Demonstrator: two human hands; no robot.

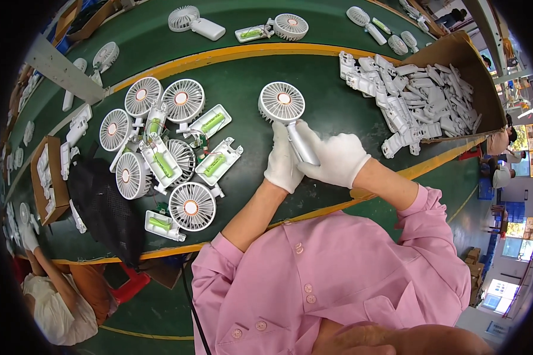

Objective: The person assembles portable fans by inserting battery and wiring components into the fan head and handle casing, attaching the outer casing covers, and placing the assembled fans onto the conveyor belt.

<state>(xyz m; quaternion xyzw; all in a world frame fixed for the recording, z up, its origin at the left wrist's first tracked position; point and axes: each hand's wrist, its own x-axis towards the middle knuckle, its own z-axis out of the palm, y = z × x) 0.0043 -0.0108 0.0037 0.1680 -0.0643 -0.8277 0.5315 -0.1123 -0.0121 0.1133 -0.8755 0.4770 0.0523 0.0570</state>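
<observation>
A white handheld fan (282,102) with an orange ring at its hub is between my two gloved hands, its round head pointing away from me. My left hand (282,161) closes around the left side of its handle, fingers near the neck. Against the right side of the handle, my right hand (337,157) grips with the thumb pressed along it and the fingers curled. Left of my hands lies a pile of similar fans (190,206), several with handles open and green batteries (214,166) showing.
To the right, a cardboard box (485,89) on its side spills white plastic handle covers (391,118). A black mesh bag (109,207) lies at the left by a small carton (48,177). More fans (290,27) sit beyond the yellow strip. At lower left, a co-worker's gloved hand (28,238) appears.
</observation>
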